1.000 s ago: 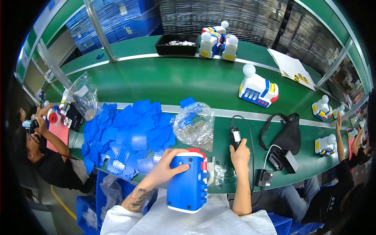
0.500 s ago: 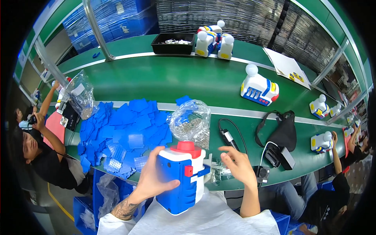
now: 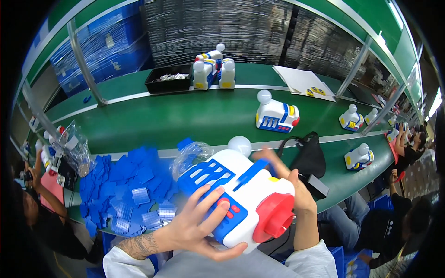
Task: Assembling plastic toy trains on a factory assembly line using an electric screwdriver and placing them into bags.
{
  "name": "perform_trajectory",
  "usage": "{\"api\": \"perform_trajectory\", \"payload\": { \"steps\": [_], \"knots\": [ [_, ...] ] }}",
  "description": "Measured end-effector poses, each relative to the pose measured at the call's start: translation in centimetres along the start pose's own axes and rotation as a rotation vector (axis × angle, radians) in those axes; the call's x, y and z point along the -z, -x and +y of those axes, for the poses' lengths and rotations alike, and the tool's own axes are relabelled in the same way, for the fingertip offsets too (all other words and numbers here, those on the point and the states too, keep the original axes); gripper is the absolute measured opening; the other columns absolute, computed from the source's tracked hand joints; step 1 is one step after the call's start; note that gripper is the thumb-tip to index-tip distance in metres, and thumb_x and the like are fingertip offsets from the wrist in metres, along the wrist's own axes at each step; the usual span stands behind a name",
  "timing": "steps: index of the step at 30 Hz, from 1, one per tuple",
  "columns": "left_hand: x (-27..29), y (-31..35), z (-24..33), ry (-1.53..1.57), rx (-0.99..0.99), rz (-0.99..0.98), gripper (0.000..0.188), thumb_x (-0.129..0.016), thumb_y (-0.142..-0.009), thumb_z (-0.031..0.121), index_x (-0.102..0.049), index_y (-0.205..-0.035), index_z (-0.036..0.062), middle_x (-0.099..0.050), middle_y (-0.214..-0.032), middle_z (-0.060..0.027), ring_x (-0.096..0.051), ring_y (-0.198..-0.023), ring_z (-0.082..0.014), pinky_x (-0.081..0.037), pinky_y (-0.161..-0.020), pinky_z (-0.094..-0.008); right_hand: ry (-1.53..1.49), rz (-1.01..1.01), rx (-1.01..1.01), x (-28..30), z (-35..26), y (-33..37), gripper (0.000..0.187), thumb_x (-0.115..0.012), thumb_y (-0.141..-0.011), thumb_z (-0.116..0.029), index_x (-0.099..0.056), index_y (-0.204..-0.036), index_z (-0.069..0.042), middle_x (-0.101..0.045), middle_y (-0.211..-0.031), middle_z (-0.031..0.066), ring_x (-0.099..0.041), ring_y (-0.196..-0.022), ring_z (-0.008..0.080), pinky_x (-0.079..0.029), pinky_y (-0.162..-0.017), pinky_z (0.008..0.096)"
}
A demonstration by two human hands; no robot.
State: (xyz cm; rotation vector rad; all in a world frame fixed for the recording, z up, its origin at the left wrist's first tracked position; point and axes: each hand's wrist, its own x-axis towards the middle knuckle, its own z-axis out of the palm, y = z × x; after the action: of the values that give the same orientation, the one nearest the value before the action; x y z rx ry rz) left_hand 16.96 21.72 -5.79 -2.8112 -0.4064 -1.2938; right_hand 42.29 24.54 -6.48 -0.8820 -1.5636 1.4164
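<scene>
A white, blue and red plastic toy train is held up in front of me, tilted, its red round nose pointing to the lower right and its white ball at the far end. My left hand grips it from the near left, fingers spread over the blue side panel and thumb below the nose. My right hand is beside its far right side, thumb raised and fingers stretched out, blurred and partly behind the toy. A blue strip stands out from the upper side, close to those fingers; whether they touch it is unclear.
Blue flat pieces are heaped on the bench at left, beside a clear plastic bag. A black pouch lies at right. More toy trains stand on the green belt and bench. Co-workers sit at both sides.
The toy has been turned from nose-up to tilted, nose toward the lower right, and raised. My right hand has come in beside it. The whole view has shifted.
</scene>
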Motion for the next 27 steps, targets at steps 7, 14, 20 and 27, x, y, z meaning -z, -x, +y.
{"api": "perform_trajectory", "payload": {
  "steps": [7, 14, 20, 27],
  "knots": [
    [-5.6, -0.2, -1.1, -0.304, -0.186, -0.230, 0.056, -0.071, -0.066, 0.024, -0.041, -0.108, 0.0459, -0.041, -0.117, -0.0071, -0.045, -0.112, -0.0288, -0.031, -0.092, -0.0630, -0.143, -0.205, -0.161, 4.7, 1.1, 1.7, 0.080, -0.037, -0.087, -0.059, -0.009, -0.143, -0.010, -0.021, -0.144, 0.0141, -0.030, -0.127, 0.0250, -0.027, -0.103, 0.0338],
    [-9.2, -3.1, -8.0, -0.545, 0.174, -0.304, 0.053, -0.058, -0.074, 0.015, -0.046, -0.120, 0.0385, -0.027, -0.139, -0.0171, -0.028, -0.127, -0.0384, -0.017, -0.097, -0.0676, -0.320, 0.129, -0.233, 8.7, 2.9, -5.9, 0.082, -0.061, -0.078, -0.019, -0.010, -0.143, -0.020, -0.037, -0.132, 0.0173, -0.051, -0.108, 0.0235, -0.051, -0.076, 0.0364],
    [-12.6, -1.6, -5.6, -0.238, 0.381, -0.229, 0.061, -0.063, -0.065, 0.006, -0.051, -0.121, 0.0247, -0.036, -0.127, -0.0224, -0.032, -0.121, -0.0411, -0.019, -0.097, -0.0664, 1.010, 0.551, -0.338, 11.4, 10.7, -18.0, 0.090, -0.069, -0.066, -0.030, -0.018, -0.140, -0.030, -0.040, -0.121, 0.0277, -0.047, -0.106, 0.0467, -0.046, -0.083, 0.0487],
    [-8.9, 5.2, -4.7, -0.290, 0.736, -0.125, 0.041, -0.065, -0.066, 0.004, -0.055, -0.106, 0.0074, -0.041, -0.118, -0.0205, -0.040, -0.112, -0.0394, -0.021, -0.100, -0.0593, 1.196, 0.603, -0.410, 15.0, 15.4, -20.5, 0.082, -0.067, -0.073, -0.041, -0.021, -0.139, -0.023, -0.035, -0.121, 0.0273, -0.047, -0.105, 0.0474, -0.047, -0.079, 0.0517]
  ]
}}
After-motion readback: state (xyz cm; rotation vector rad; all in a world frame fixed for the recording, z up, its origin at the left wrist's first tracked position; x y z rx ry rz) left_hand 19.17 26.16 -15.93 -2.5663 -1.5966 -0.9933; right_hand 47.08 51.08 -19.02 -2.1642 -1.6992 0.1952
